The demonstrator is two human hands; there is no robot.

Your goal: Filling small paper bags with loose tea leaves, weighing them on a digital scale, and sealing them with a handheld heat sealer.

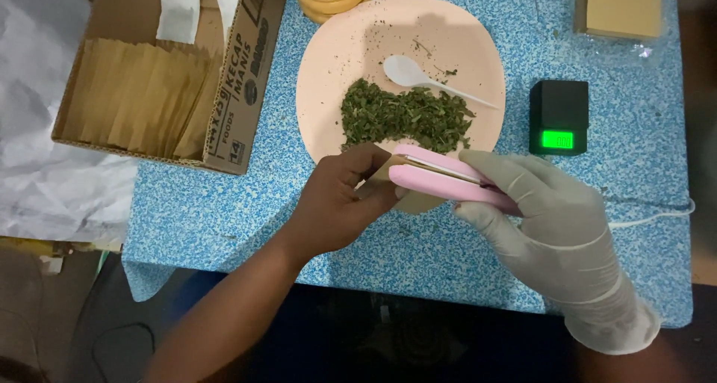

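My left hand pinches small brown paper pouch, near edge of plate. My gloved right hand closed round pink sealer, clamped on pouch top. Pouch light, thin, crumples easily; hold by edges, gently.

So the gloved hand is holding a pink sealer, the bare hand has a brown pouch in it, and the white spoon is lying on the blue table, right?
Not quite: the spoon lies on the pink plate, beside the green leaves, not on the table. The head view shows it. The rest holds: the gloved right hand grips the sealer, and the bare left hand holds the pouch.
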